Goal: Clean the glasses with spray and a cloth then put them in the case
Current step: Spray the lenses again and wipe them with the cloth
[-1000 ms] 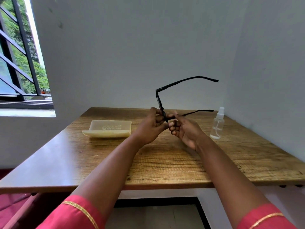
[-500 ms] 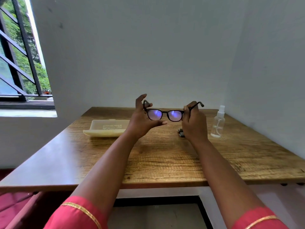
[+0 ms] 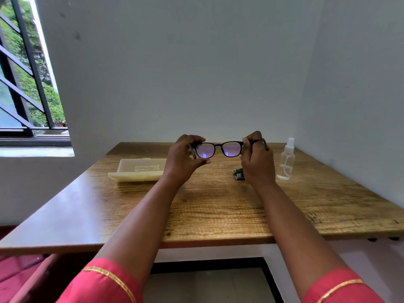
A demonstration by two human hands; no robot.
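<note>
Above the middle of the wooden counter (image 3: 218,206) one pair of black-framed glasses (image 3: 217,149) is held up in the air between two hands, lenses facing the person and catching a violet sheen. The frame is thin, dark and glossy, with two rounded-rectangular lenses joined by a narrow bridge.

The left hand (image 3: 182,159) takes the left end of the frame, fingers curled over the top and thumb underneath, so its grip is closed on the glasses at the hinge. The right hand (image 3: 256,162) does the same on the right end: fingers wrapped round the corner and temple arm, its grip closed on the frame. The tip of one temple arm pokes out past the right knuckles.

Left of the glasses, lying flat on the counter, is one pale cream spectacle case (image 3: 138,170), a long, rounded-edged plastic box with faint printing on top; its lid looks down. Right of the glasses stands one small clear spray bottle (image 3: 286,161), upright, cylindrical, with a white nozzle and a little liquid at the bottom. Below the glasses and just beside the right hand sits one crumpled grey cloth (image 3: 238,173), partly hidden by that hand.

The counter has a coarse oak-like grain and a smooth brown edge. Both sleeves are pink with a gold trim line.
</note>
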